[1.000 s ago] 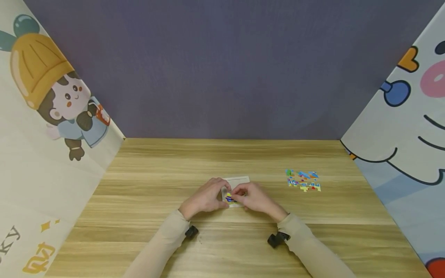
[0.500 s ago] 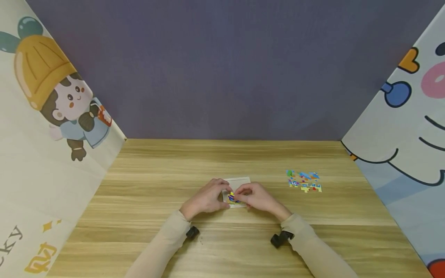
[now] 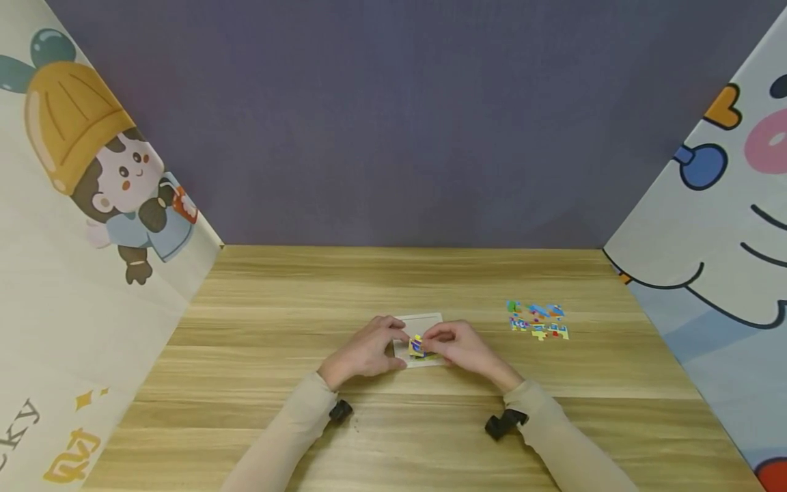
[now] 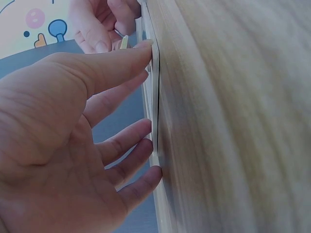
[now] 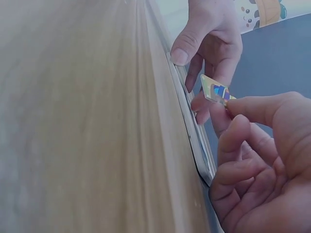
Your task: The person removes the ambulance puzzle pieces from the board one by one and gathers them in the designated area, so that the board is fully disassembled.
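A jigsaw piece (image 3: pixel 416 346), yellow with blue and purple print, is pinched between the thumb and forefinger of my right hand (image 3: pixel 465 350). In the right wrist view this piece (image 5: pixel 215 91) is tilted up, raised above the pale puzzle board (image 3: pixel 424 320). My left hand (image 3: pixel 369 347) rests at the board's left side. Its thumb touches the near edge, and its fairly straight fingers spread along the board in the left wrist view. Some coloured print shows on the board beneath my right hand, but the fingers hide much of it.
To the right on the wooden table (image 3: pixel 270 307), several loose jigsaw pieces (image 3: pixel 537 320) lie in a group. A dark panel (image 3: pixel 393 123) stands behind the table, with cartoon-printed panels at both sides.
My right hand has shifted slightly to the right with the jigsaw piece, and more of the piece's yellow face shows. The left hand stays at the board.
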The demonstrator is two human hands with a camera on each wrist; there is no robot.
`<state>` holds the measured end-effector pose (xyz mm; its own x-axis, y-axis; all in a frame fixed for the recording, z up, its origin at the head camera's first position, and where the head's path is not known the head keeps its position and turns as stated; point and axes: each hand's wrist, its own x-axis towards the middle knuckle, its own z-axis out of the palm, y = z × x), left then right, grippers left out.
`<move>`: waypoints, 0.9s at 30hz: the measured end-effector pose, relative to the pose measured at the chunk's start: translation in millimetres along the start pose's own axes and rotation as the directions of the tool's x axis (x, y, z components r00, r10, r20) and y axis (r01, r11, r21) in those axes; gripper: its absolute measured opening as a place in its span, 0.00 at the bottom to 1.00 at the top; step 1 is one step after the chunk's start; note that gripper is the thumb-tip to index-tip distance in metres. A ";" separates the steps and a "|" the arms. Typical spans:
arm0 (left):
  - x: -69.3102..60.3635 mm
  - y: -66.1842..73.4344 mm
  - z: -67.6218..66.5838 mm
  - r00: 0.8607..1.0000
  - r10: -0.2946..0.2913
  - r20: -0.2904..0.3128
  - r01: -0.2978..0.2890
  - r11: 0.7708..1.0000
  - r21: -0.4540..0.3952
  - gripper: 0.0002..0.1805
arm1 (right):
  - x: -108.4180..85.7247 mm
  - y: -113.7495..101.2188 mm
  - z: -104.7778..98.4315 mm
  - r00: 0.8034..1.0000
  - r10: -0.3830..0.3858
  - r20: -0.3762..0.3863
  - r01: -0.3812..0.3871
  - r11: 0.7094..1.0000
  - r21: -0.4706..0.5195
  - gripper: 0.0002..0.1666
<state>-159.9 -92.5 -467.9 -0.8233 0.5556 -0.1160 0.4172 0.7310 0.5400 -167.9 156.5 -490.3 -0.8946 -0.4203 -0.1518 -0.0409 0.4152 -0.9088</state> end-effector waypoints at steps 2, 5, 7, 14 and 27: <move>-0.3 -0.1 0.2 1.000 0.002 0.000 -0.002 1.000 -0.002 0.23 | -0.9 1.2 -1.7 1.000 -0.002 -0.007 0.002 1.000 0.003 0.14; -0.9 0.0 0.1 1.000 0.000 0.003 0.000 1.000 -0.014 0.22 | -2.1 3.4 -4.7 1.000 -0.007 -0.013 0.007 1.000 0.009 0.14; -1.1 0.0 0.1 1.000 0.009 0.000 -0.009 1.000 -0.011 0.22 | -3.3 4.6 -6.7 1.000 -0.010 -0.013 0.010 1.000 0.022 0.13; -0.2 -0.5 0.8 0.999 0.034 0.003 -0.034 0.999 0.028 0.23 | -8.3 10.2 -16.0 1.000 -0.015 -0.019 0.016 0.998 0.063 0.14; -0.4 -1.5 1.8 0.999 0.034 0.009 -0.034 0.998 0.051 0.23 | -13.6 23.6 -32.6 0.996 0.007 -0.093 -0.004 0.999 0.033 0.17</move>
<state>-159.5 -93.1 -470.1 -0.8052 0.5836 -0.1054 0.4642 0.7308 0.5005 -171.2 198.4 -496.9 -0.9324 -0.3405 -0.1213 -0.0228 0.3903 -0.9204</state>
